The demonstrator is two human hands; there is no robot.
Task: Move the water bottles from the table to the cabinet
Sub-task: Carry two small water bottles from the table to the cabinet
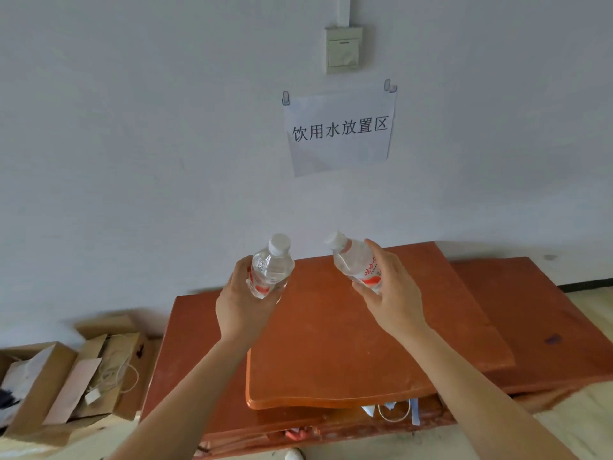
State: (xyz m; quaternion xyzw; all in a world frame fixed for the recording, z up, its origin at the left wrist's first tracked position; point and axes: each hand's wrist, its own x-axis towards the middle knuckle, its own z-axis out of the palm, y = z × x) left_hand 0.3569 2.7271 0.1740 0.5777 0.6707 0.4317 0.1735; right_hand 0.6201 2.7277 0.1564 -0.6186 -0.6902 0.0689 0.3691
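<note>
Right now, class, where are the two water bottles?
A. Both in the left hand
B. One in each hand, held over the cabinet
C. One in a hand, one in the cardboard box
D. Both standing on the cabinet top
B: the left hand grips the left bottle and the right hand grips the right bottle, both in the air over the cabinet.

open air above cabinet top (365, 330), wall (139, 154) behind
</note>
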